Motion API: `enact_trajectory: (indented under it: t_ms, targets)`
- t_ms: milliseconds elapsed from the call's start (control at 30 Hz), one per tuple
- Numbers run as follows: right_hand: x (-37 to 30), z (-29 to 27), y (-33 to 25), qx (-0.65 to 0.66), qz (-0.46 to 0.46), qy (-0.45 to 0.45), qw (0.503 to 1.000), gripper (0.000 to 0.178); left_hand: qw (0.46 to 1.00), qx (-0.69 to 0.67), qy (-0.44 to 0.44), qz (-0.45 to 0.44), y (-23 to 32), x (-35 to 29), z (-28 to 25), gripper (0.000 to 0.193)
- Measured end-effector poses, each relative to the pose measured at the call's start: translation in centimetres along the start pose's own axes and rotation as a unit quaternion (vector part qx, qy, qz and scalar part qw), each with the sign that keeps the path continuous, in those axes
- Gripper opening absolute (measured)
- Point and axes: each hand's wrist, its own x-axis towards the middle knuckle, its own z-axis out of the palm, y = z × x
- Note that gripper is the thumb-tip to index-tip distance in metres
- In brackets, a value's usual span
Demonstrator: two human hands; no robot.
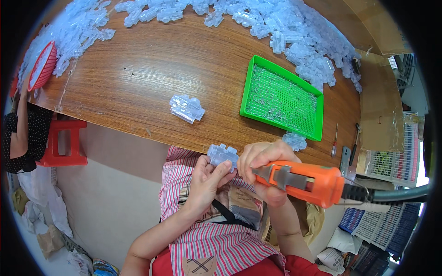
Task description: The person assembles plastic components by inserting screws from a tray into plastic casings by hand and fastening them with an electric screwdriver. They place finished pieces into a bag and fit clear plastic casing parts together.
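Note:
At the table's front edge, my left hand pinches a clear plastic housing between thumb and fingers. Close beside it, my right hand is closed around an orange power screwdriver with a grey nose and a thick hose at its back end. The fingertips of both hands nearly meet at the housing's right side. Another clear housing lies alone on the wooden table. A third housing sits partly hidden behind my right hand, against a green tray of small metal screws.
Heaps of clear housings line the far side of the table. A small screwdriver and a black-handled tool lie at the right. To the left, another person's arm is near a red basket, beside a red stool.

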Motion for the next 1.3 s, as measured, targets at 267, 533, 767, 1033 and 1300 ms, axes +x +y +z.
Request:
enact_trajectory:
  t_ms: [267,533,767,1033,1300]
  targets:
    - [2.3,-1.5,-1.7,0.086,-0.002,-0.024,0.996,0.068,0.987,0.154,-0.018,-0.034,2.4,-0.3,0.1,0.028]
    - [4.1,-6.1,-5.5,-0.018,-0.096,0.124,0.988,0.062,0.714,0.647,0.042,0.266,8.9,2.5,2.7,0.027]
    - [2.5,-8.9,-5.7,-0.067,-0.103,0.210,0.970,0.058,0.482,0.814,0.066,0.318,10.2,5.0,4.9,0.023]
    - [1.8,-10.4,-6.7,-0.090,-0.121,0.267,0.952,0.058,0.437,0.732,-0.157,0.499,4.1,5.8,11.4,0.018]
    - [0.4,-12.5,-8.0,-0.131,-0.133,0.287,0.940,0.058,0.401,0.731,-0.210,0.510,-1.7,7.8,13.6,0.040]
